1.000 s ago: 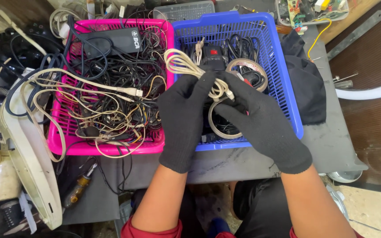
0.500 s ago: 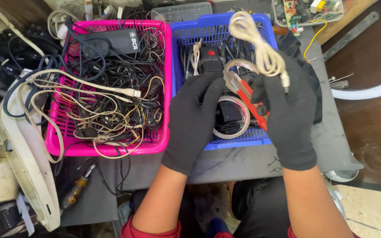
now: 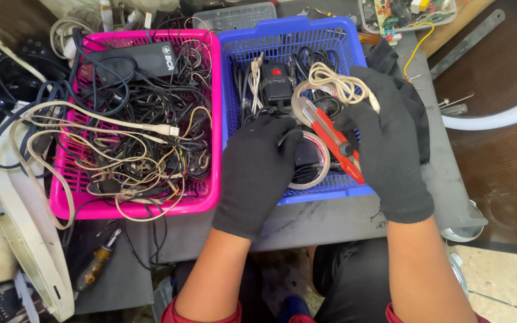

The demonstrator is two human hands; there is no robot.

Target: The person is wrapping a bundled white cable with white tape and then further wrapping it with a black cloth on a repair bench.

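Right now both hands, in black knit gloves, are over the blue basket (image 3: 354,54) on the grey worktop (image 3: 330,218). The right hand (image 3: 387,143) has its fingers (image 3: 354,116) clenched around a coiled cream cable (image 3: 333,81), whose loops stick out above the glove over the basket's right half. That same hand also grips a red utility knife (image 3: 333,140), which slants down from upper left to lower right across the palm side of the glove. The left hand (image 3: 258,173) lies palm down on the basket's near left part, fingers curled loosely over dark cables and a roll of clear tape (image 3: 318,173); whether it actually grips anything I cannot tell. Deeper in the basket sits a black box with a red button (image 3: 277,81) and a small bundled pale cable (image 3: 257,78).

Just beside the blue basket, touching it on the left, stands a pink basket (image 3: 207,197) packed with tangled black and beige wires and a black power adapter (image 3: 136,60). A screwdriver (image 3: 97,266) lies on the worktop below it, near a long cream plastic casing (image 3: 25,239).
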